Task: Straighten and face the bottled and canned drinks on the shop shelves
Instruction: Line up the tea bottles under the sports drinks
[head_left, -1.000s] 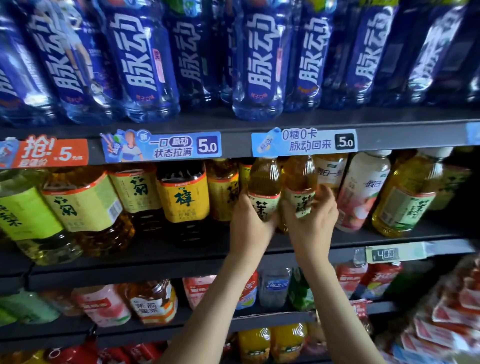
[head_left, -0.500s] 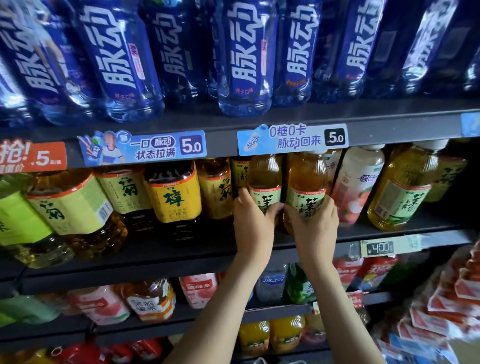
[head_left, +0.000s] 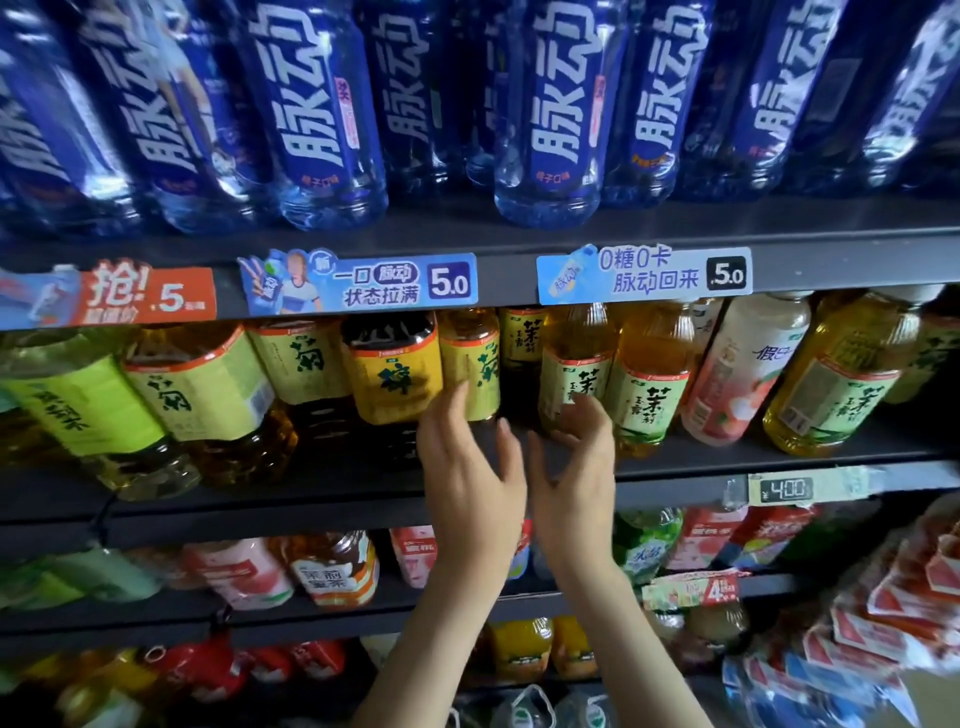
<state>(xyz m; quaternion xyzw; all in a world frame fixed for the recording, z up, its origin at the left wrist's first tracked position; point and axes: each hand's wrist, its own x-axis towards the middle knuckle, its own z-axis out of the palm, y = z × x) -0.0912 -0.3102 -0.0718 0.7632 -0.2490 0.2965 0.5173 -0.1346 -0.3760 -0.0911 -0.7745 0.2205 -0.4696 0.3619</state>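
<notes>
Left hand (head_left: 470, 478) hovering open, fingers spread, holding nothing, just before yellow-label bottle (head_left: 470, 358). Right hand (head_left: 574, 467) likewise loose and empty; fingertips overlapping green-label tea bottle (head_left: 569, 382), contact unclear. Both bottles standing on middle shelf (head_left: 322, 496), set back from front lip. Judging best: gripping low on body, twisting label outward, sliding forward level with neighbour tea bottle (head_left: 649, 395). Dark gap between them showing rear bottle (head_left: 522, 332), likely needing pulling forward.

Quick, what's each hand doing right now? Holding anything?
Left hand: open, holding nothing.
Right hand: open, spread in front of a tea bottle, not gripping it.
</notes>
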